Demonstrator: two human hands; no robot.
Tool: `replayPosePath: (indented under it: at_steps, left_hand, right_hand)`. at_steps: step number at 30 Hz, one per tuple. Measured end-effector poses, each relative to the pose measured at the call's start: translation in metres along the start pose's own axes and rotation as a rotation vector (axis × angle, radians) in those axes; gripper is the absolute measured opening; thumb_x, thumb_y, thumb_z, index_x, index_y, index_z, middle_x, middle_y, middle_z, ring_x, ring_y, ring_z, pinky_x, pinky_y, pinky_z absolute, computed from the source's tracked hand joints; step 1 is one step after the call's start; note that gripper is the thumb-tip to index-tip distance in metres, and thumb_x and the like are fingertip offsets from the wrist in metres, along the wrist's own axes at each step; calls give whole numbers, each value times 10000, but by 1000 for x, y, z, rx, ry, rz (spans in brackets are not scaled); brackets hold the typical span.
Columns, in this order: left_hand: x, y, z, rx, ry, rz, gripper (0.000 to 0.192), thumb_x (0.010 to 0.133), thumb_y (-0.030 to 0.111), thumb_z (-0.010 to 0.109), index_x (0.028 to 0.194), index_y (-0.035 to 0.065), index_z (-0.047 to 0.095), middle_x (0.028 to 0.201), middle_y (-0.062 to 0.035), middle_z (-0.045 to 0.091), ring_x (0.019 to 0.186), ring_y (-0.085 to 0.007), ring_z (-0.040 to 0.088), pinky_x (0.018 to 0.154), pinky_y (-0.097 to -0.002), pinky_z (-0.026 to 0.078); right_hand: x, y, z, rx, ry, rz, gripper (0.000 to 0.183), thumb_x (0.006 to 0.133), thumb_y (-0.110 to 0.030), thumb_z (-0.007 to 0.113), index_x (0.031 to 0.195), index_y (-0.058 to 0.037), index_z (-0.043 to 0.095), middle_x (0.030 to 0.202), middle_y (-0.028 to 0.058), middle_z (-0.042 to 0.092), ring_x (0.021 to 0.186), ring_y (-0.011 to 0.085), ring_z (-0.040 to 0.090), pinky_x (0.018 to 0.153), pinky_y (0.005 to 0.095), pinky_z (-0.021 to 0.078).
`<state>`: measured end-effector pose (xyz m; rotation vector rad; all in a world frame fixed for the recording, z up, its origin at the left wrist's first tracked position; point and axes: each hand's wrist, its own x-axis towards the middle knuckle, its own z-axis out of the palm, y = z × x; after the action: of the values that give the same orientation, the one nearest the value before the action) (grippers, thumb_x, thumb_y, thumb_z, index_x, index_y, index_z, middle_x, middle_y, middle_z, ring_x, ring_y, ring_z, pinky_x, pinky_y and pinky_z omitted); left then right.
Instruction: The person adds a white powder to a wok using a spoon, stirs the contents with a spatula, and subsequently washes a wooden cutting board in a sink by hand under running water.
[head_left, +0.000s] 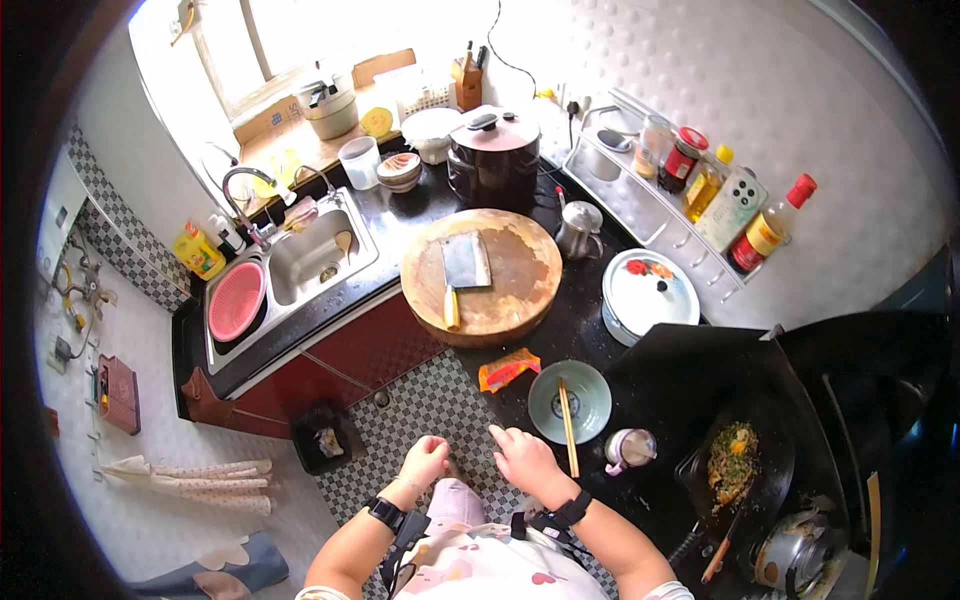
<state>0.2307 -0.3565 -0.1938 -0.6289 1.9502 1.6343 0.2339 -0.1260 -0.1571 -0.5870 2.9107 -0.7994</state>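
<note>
My left hand (426, 459) hangs in front of my body over the tiled floor, its fingers curled together; whether anything small is in it cannot be seen. Beside it, my right hand (523, 459) has its fingers apart and holds nothing, just left of a green bowl (589, 412) with a pair of wooden chopsticks (569, 435) resting in it and over its rim. An orange food packet (509, 370) lies behind the bowl. A cleaver (466, 260) rests flat on a round wooden chopping board (517, 300). At the right, a wok (776, 480) holds cooked food (733, 457) and a wooden-handled spatula (721, 551).
A white lidded enamel pot (649, 292) stands beside the wok's black splash guard (697, 360). A cup (630, 448) sits near the bowl. A dark pot (495, 165) and metal kettle (580, 229) are behind. The sink (315, 255) holds a pink colander (237, 301). A bin (321, 439) stands below.
</note>
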Motion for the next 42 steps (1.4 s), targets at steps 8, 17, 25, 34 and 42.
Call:
replayPosePath:
  at_steps: [8,17,25,34,42]
  left_hand:
    - [88,80,-67,32,-65,197,348,942,221,598,1216,8,564,966,-59,650,774,-125,613,693,-269,517]
    - [198,134,-179,222,-119,368,300,946,201,571,1178,11,568,893,-26,622,733,-107,607,644,-256,501]
    - [263,177,-205,49,-189,269,306,944,190,570,1192,10,562,928,-31,622,749,-110,601,672,-260,505]
    - [295,219,-334,307,315,418,461,882,193,642,1267,-28,520,1085,-179,611,914,-251,625,829,-358,518]
    - [362,259,-476,600,673,448,713,806,229,691,1381,-38,365,1376,-274,421,1219,-438,483,1031,-452,424]
  right_hand:
    - [172,-14,13,12,224,176,558,814,-222,686,1319,-80,496,1240,210,516,1063,405,569,877,477,507]
    - [304,3,46,-99,163,600,703,765,-108,592,1430,-127,365,1044,248,574,912,442,614,795,526,520]
    - [339,-18,8,-163,158,538,584,771,-132,590,1347,-146,501,932,195,575,795,384,638,658,494,539]
    - [490,-76,16,-234,61,-120,403,775,-86,615,1169,-170,632,821,101,557,686,280,614,565,407,513]
    - [613,-146,81,-242,-75,-357,375,757,-53,597,1114,-153,653,814,109,566,709,292,629,577,408,515]
